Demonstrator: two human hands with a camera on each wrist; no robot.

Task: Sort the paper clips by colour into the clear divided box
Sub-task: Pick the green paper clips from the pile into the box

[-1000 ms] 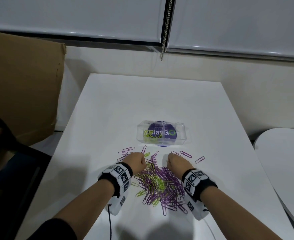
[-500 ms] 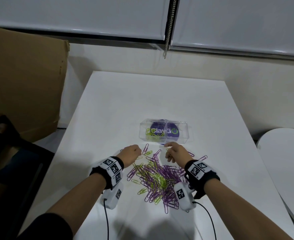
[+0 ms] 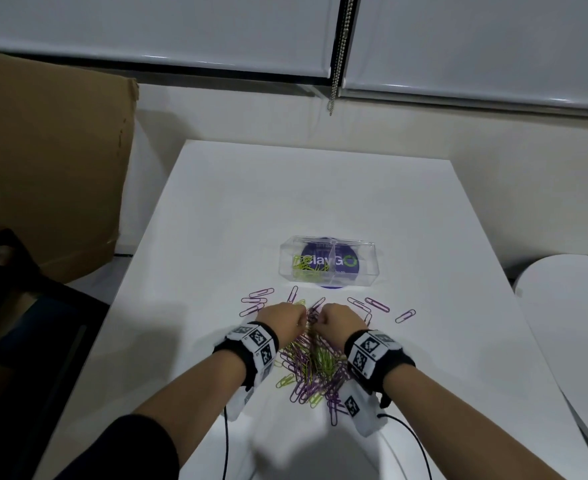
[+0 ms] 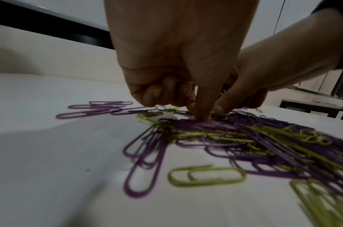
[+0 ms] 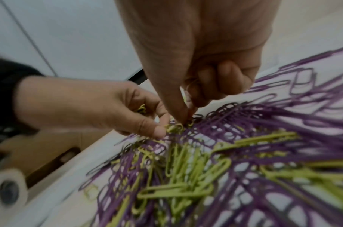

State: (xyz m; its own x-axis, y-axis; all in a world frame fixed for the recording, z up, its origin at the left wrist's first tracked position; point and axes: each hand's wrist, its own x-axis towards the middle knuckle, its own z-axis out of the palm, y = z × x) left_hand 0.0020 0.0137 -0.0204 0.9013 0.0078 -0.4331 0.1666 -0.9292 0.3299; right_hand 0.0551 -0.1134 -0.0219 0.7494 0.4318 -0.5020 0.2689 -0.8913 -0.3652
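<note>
A clear divided box [image 3: 368, 261] stands past the pile, with green clips [image 3: 308, 268] in its left compartment; the right one looks bare. A mixed pile of purple and green paper clips [image 3: 311, 365] lies in front of me. My left hand [image 3: 301, 318] pinches a green clip [image 5: 173, 127] at the pile's far edge, and another green clip [image 5: 141, 109] is tucked in its curled fingers. Right beside it, my right hand [image 3: 316, 320] pinches down on a clip with thumb and forefinger [image 5: 187, 119]. That clip's colour is hard to tell.
Loose purple clips [image 3: 256, 301] lie left of my hands, others [image 3: 377, 304] to the right, between pile and box. A cardboard sheet [image 3: 43, 168] leans at the left. A second white table [image 3: 569, 323] stands on the right. Cables trail from both wrist cameras.
My right hand has come back from near the box to the pile's far edge. My left hand has shifted right, so both hands now meet fingertip to fingertip.
</note>
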